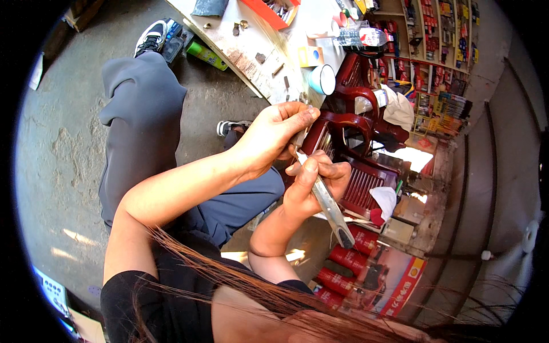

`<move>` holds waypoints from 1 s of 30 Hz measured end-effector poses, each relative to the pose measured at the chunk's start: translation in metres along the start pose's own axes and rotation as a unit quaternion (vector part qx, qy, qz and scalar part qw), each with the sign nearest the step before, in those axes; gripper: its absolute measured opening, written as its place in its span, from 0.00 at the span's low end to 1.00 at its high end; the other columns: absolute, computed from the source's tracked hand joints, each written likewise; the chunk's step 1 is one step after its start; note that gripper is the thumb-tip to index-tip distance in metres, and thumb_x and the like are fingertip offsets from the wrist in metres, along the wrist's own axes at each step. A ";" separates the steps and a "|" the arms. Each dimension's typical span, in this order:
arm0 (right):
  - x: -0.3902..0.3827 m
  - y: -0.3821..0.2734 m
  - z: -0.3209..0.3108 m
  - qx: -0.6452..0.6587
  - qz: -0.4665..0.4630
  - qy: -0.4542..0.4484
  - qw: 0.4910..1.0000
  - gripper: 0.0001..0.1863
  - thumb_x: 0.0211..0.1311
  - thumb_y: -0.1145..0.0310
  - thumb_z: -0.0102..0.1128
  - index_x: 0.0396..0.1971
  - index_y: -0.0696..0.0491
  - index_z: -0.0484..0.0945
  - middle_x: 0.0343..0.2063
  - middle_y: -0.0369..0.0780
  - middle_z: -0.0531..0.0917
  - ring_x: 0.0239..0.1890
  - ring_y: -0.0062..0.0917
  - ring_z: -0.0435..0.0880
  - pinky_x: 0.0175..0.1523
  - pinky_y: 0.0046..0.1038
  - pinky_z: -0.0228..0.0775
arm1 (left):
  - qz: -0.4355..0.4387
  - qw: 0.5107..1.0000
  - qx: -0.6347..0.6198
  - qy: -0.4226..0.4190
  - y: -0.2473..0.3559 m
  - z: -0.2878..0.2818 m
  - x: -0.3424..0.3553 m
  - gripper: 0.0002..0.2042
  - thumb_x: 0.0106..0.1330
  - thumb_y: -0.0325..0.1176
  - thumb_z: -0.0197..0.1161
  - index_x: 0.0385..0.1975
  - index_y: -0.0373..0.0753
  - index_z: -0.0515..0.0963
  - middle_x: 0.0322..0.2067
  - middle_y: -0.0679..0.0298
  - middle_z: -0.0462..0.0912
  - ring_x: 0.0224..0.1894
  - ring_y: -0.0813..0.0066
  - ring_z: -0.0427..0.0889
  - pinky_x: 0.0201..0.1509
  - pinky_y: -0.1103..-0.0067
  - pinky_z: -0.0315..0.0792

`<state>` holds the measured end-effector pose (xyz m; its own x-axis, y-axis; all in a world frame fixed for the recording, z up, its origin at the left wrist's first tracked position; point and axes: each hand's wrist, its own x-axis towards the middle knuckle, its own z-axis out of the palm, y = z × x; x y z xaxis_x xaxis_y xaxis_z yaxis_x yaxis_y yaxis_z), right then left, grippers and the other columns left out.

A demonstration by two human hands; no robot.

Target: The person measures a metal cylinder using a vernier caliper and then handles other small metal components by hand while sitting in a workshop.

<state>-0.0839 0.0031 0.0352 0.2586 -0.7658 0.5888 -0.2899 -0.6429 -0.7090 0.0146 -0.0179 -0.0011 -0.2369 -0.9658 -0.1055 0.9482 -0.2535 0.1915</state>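
Note:
My left hand is closed, thumb over fingers, on a small dark piece that is mostly hidden by the fingers and too small to name. Just below it, my right hand grips a long, flat silver metal tool with a dark end toward the lower right. The tool's upper tip meets the piece in my left hand or lies very close to it; I cannot tell which. Beyond my hands, a white enamel cup stands at the edge of the cluttered white table.
Dark red wooden chairs with pale cloths are at my right. Shelves of hardware are beyond, and red cylindrical containers sit lower right. My bent left leg and a green bottle under the table are on the left.

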 end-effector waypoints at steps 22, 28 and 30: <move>-0.001 0.010 -0.006 0.041 0.019 -0.013 0.999 0.13 0.62 0.69 0.55 0.28 0.56 0.59 0.13 0.40 0.70 0.14 0.18 0.68 0.23 0.17 0.61 | -0.011 0.999 0.015 0.026 -0.006 -0.002 0.002 0.08 0.67 0.40 0.56 0.31 0.42 0.74 0.17 0.76 0.70 0.15 0.92 0.64 0.15 0.91 0.58; 0.001 0.011 -0.002 0.010 -0.011 -0.008 1.000 0.12 0.62 0.72 0.52 0.28 0.56 0.57 0.10 0.39 0.67 0.12 0.18 0.65 0.21 0.17 0.57 | -0.008 1.000 0.013 0.016 -0.006 -0.004 0.002 0.08 0.66 0.39 0.56 0.31 0.42 0.74 0.17 0.76 0.71 0.14 0.92 0.63 0.15 0.91 0.56; 0.001 0.011 -0.003 -0.003 -0.019 -0.013 1.000 0.12 0.62 0.72 0.52 0.28 0.56 0.57 0.11 0.39 0.67 0.12 0.18 0.65 0.22 0.17 0.58 | -0.009 1.000 0.013 0.019 -0.006 -0.003 0.002 0.08 0.66 0.39 0.56 0.31 0.42 0.74 0.17 0.76 0.71 0.14 0.92 0.63 0.15 0.91 0.55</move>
<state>-0.0896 -0.0046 0.0288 0.2930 -0.7407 0.6046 -0.2854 -0.6712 -0.6841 0.0090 -0.0183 -0.0050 -0.2448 -0.9586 -0.1455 0.9381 -0.2721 0.2142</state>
